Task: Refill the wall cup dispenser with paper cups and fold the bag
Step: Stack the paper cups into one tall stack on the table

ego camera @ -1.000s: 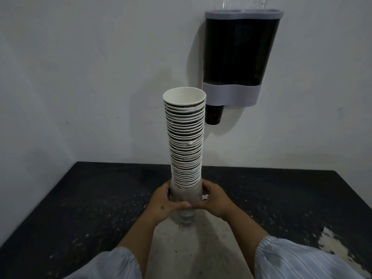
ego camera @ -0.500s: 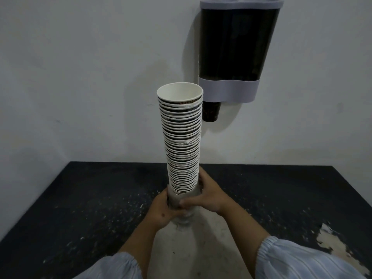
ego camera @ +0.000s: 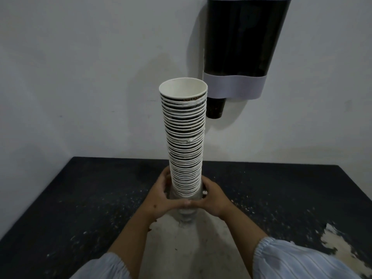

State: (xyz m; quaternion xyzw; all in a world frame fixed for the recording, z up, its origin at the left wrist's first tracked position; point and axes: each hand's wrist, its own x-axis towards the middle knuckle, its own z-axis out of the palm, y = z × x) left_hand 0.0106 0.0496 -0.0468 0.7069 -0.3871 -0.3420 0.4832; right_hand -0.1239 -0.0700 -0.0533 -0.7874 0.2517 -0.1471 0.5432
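A tall stack of paper cups [ego camera: 184,137] stands upright, white rims over dark bands, open mouth on top. Its lower end sits in a clear plastic bag [ego camera: 186,216] bunched down around the base. My left hand [ego camera: 161,195] and my right hand [ego camera: 213,200] wrap the bag and the stack's base from both sides, thumbs touching in front. The wall cup dispenser [ego camera: 239,47], dark with a pale band, hangs on the wall up right of the stack, with one dark cup [ego camera: 215,108] poking out below.
A black speckled tabletop [ego camera: 80,198] lies under my hands, with a worn pale patch [ego camera: 338,242] at its right front. A white wall [ego camera: 90,77] stands behind. My striped sleeves fill the lower edge.
The stack has risen a little and appears closer. My right hand slid down level with the left, so both thumbs now meet in front of the bag.
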